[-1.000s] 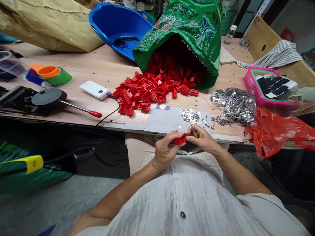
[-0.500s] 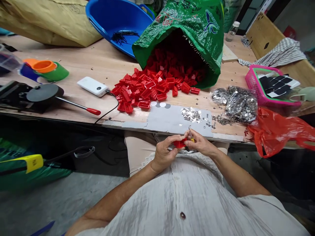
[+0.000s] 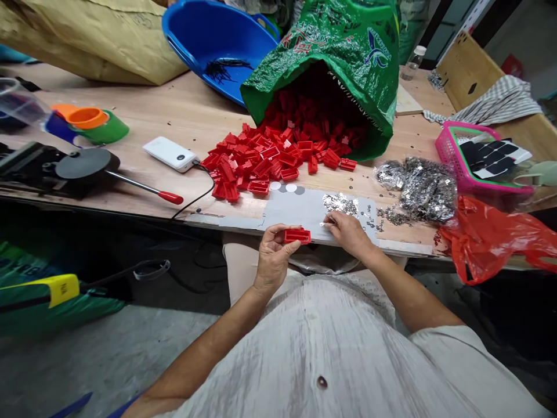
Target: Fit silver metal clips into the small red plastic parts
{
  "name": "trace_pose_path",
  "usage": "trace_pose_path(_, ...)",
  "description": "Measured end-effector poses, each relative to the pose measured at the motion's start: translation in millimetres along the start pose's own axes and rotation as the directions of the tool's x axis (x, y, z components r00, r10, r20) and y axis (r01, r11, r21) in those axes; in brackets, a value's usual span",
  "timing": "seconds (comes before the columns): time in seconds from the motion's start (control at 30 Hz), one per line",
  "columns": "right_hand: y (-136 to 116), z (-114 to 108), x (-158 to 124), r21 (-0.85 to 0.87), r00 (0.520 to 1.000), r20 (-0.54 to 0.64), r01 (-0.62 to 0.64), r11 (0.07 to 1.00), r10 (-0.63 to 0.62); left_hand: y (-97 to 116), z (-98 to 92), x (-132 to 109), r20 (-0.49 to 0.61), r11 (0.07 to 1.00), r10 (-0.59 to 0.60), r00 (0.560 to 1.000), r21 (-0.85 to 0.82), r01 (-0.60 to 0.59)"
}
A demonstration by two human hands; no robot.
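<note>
My left hand (image 3: 275, 255) grips a small red plastic box (image 3: 297, 235) between thumb and fingers, its hollow side facing me, just over the table's front edge. My right hand (image 3: 350, 233) rests at the grey sheet (image 3: 291, 209), its thumb and fingers drawn together. A tiny silver metal piece (image 3: 322, 224) shows at those fingertips; whether it is gripped is unclear, and the inside of this hand is hidden. Right behind the fingers lies a pile of small shiny metal pieces (image 3: 340, 203).
More red boxes (image 3: 243, 162) spill from a green sack (image 3: 322, 52). A white power bank (image 3: 169, 153) and a red-tipped lever (image 3: 169, 197) lie left. Plastic bags of metal pieces (image 3: 426, 188), a pink basket (image 3: 448, 154) and a red bag (image 3: 491, 232) are right. Behind stands a blue basin (image 3: 187, 46).
My hands have parted. The left has moved left and up with the red box; the right has reached forward to the sheet. The yellow-handled tool in my right hand no longer shows.
</note>
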State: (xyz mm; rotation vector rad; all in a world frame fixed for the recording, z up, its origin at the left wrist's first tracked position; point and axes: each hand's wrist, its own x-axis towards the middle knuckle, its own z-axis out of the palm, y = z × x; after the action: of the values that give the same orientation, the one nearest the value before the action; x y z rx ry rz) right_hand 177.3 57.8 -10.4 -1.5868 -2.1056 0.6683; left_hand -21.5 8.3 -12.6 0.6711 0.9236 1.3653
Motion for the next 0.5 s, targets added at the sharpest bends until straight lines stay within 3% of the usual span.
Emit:
trace_pose_path(0.13, 0, 9, 8, -0.240, 0.999, 0.015, -0.028, 0.970, 0.033, 1, -0.9, 1, 0.003, 1.000, -0.003, 1.000, 0.004, 0.003)
trace_pose_path(0.27, -5, 16, 9, -0.318, 0.998, 0.047, -0.023, 0.948, 0.041, -4, -2.5, 3, 0.013, 1.000, 0.015, 1.000, 0.001, -0.015)
trace_pose_path(0.4, -6, 11, 11, -0.252, 0.998, 0.059, -0.005, 0.968, 0.020, -6, -3.1, 6, 0.022, 0.999, 0.029, 0.999, -0.019, -0.028)
trace_pose_path(0.5, -7, 5, 9, -0.071, 1.000, 0.020, 0.004, 0.997, -0.002, -6, -1.9, 7, 0.038, 1.000, 0.012, 0.999, -0.021, -0.012)
